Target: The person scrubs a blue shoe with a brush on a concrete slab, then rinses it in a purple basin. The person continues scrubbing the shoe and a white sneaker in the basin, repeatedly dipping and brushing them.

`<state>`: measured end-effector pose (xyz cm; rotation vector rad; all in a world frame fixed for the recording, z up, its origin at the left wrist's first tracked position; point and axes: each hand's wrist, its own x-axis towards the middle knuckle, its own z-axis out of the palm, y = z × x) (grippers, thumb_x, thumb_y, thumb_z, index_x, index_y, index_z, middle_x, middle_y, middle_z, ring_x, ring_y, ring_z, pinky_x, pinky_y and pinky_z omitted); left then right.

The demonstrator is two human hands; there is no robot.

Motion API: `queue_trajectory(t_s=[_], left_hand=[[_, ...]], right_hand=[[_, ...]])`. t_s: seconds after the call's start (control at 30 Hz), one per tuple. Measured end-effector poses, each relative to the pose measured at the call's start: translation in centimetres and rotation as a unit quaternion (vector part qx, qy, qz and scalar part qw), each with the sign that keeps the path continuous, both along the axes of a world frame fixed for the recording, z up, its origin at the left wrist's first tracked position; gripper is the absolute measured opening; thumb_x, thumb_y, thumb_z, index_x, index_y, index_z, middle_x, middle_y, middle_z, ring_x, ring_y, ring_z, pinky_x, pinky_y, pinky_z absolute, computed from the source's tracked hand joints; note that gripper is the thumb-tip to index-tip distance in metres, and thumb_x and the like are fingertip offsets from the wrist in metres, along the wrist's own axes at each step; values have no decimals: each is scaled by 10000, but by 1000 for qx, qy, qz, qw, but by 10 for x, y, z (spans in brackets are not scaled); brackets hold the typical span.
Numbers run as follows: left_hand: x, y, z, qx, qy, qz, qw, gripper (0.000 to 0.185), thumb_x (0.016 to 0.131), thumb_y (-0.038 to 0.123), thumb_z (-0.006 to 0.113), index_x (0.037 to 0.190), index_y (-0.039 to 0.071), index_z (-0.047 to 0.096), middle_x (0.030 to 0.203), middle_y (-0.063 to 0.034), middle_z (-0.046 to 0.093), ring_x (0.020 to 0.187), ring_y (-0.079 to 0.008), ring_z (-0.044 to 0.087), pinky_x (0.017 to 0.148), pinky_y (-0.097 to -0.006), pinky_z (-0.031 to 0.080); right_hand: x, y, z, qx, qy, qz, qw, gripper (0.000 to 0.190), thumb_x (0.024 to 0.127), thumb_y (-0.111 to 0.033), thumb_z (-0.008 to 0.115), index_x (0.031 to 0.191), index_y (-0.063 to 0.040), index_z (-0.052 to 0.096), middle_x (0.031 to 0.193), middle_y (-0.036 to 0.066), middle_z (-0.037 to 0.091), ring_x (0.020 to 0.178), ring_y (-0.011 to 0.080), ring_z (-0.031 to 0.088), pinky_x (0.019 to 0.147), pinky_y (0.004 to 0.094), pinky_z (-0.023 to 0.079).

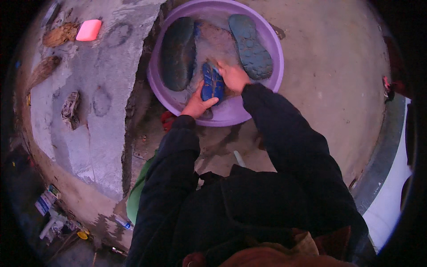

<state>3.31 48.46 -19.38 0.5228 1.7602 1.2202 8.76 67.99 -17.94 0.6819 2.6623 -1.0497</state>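
Note:
A round purple plastic basin (282,56) with murky water stands before me. Over its near part, my left hand (197,102) grips the lower end of a small blue shoe (212,81), thumb across it. My right hand (232,75) is at the shoe's upper right side, fingers bent around something small and pale that I cannot make out. One large dark shoe (177,53) lies sole up along the basin's left side. Another, grey-blue with a patterned sole (252,48), lies at the right. Something brownish shows blurred in the water between them.
A raised concrete slab (110,66) runs along the left, bearing a pink soap bar or box (89,30), a brown fibrous clump (60,34) and a crumpled cloth-like thing (70,110). Something red (167,120) lies beside the basin's lower left rim. Litter lies at the lower left.

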Motion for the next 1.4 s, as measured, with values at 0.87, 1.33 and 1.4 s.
queue_trajectory(t_s=[0.87,1.33,1.4], left_hand=[[1,-4,-31,-2,17,-38,999,1159,573,327,843,1444,51,129,1382,-216,335,1258,-339,373,1043,-383,318],[-3,7,-10,-17,28,-59,998,1182,513,325,862,1424,21,173,1348,-227,382,1242,-343,400,1037,-372,323],[-2,1,-19,13,21,-32,999,1175,514,323,861,1421,18,180,1349,-224,382,1241,-342,401,1037,-367,323]], right_hand=[[38,-15,47,1,3,108,994,509,911,-245,481,1398,-276,336,913,253,511,854,427,543,766,453,449],[-24,15,-27,56,20,29,998,452,910,-274,463,1356,-276,390,1064,266,529,939,431,554,822,467,456],[8,-14,29,21,-31,13,999,477,911,-240,477,1375,-280,372,1049,272,528,997,417,531,859,458,435]])
